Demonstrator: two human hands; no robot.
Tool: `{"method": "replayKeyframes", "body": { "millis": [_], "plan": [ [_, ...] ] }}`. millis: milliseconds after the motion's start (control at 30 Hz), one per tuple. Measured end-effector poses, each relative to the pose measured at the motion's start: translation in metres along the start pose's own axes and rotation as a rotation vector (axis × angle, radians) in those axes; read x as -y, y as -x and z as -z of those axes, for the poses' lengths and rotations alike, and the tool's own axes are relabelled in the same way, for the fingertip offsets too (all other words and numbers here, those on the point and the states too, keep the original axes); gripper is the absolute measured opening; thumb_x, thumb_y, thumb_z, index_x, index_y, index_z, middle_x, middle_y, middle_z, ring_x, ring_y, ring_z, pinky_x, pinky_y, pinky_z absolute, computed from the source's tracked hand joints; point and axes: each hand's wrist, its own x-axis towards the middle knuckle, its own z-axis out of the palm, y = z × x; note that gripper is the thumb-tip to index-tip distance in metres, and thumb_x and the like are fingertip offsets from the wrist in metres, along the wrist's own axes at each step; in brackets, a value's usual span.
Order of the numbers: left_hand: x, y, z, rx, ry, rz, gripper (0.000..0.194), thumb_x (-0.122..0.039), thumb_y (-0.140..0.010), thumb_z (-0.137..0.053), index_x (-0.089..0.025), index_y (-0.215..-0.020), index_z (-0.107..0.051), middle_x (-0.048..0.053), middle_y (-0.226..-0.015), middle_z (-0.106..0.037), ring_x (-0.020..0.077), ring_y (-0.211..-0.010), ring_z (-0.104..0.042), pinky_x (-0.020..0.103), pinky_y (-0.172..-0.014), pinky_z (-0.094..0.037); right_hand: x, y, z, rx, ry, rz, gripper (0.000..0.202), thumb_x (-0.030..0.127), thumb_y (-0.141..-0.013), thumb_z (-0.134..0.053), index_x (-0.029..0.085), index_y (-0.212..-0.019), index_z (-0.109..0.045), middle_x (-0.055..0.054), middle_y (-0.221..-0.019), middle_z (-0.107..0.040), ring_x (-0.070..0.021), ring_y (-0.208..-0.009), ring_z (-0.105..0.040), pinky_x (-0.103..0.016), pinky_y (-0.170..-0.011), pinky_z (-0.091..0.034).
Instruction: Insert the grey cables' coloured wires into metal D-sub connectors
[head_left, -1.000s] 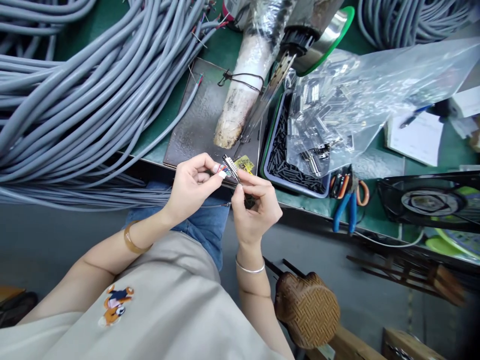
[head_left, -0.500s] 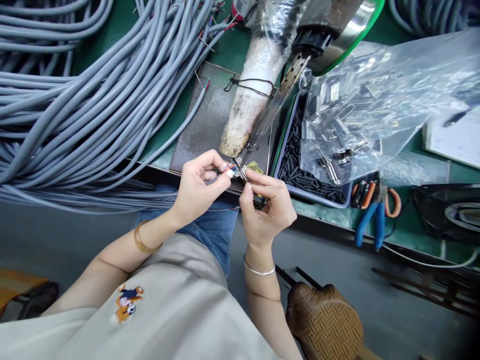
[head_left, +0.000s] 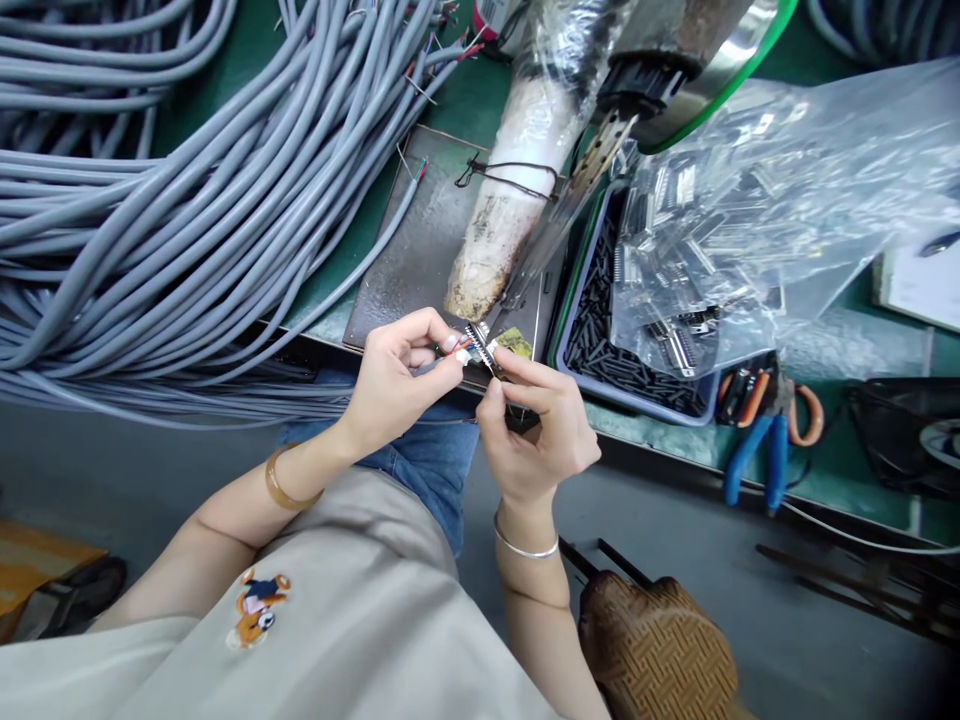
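My left hand (head_left: 401, 375) pinches thin coloured wires (head_left: 460, 348) between thumb and fingertips, with the wire ends against a small multi-pin connector (head_left: 480, 350). The thumb and fingers of my right hand (head_left: 536, 420) are closed on that connector's near end. Whether the wires are fastened to its pins is too small to tell. Just beyond the connector is the dirty tip of a white plastic-wrapped tube (head_left: 514, 190). Beside the tube slants a perforated metal rod (head_left: 592, 165), like a soldering iron. A yellowish sponge-like piece (head_left: 514, 342) lies behind my right fingertips.
Grey cables (head_left: 187, 220) are heaped at the left. A dark plate (head_left: 394, 280) lies under the tube. On the right stand a bin (head_left: 637, 400) of small black sleeves, a clear bag (head_left: 750, 230) of metal connectors and blue-handled pliers (head_left: 757, 450). A woven-pattern stool (head_left: 660, 650) stands below.
The view has shifted slightly, so the bench things sit a little further right. My right fingers have changed position slightly on the connector. Both hands stay together at the connector.
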Motion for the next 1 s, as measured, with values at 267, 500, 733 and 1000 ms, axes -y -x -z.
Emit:
{"method": "replayKeyframes", "body": {
  "millis": [267,500,733,1000],
  "plan": [
    [-0.001,0.001,-0.001,-0.015,0.015,0.011,0.018,-0.019,-0.072,-0.075,-0.016,-0.07,-0.057,0.0,-0.07,-0.06,0.006,-0.058,-0.053,0.016,-0.05,-0.04,0.002,-0.002,-0.001,0.009,-0.136,-0.136,0.015,0.009,-0.089,-0.069,0.023,-0.091,-0.063,-0.002,-0.1,-0.078,-0.0158,-0.092,-0.075,-0.031,-0.082,-0.062],
    [-0.003,0.0,-0.007,-0.048,-0.021,-0.062,0.019,-0.018,-0.073,-0.072,-0.017,-0.069,-0.053,-0.002,-0.069,-0.057,0.0068,-0.061,-0.054,0.016,-0.054,-0.043,0.001,-0.003,-0.002,-0.01,-0.079,-0.075,0.015,0.01,-0.089,-0.07,0.023,-0.093,-0.064,-0.002,-0.101,-0.079,-0.0168,-0.091,-0.076,-0.032,-0.08,-0.062],
    [0.001,0.0,-0.008,-0.059,-0.02,-0.055,0.016,-0.02,-0.074,-0.07,-0.017,-0.072,-0.054,-0.002,-0.072,-0.06,0.0064,-0.062,-0.054,0.017,-0.057,-0.045,-0.003,0.0,-0.004,-0.011,-0.099,-0.089,0.015,0.01,-0.089,-0.07,0.023,-0.094,-0.066,-0.001,-0.1,-0.079,-0.0171,-0.091,-0.076,-0.033,-0.08,-0.063],
    [-0.005,0.001,-0.011,-0.09,-0.059,-0.091,0.016,-0.018,-0.076,-0.069,-0.018,-0.071,-0.054,-0.002,-0.07,-0.059,0.0061,-0.058,-0.051,0.018,-0.054,-0.042,0.0,-0.009,-0.004,-0.028,-0.044,-0.059,0.017,0.01,-0.087,-0.074,0.024,-0.094,-0.068,-0.001,-0.1,-0.079,-0.0168,-0.09,-0.076,-0.033,-0.081,-0.063]
  ]
}}
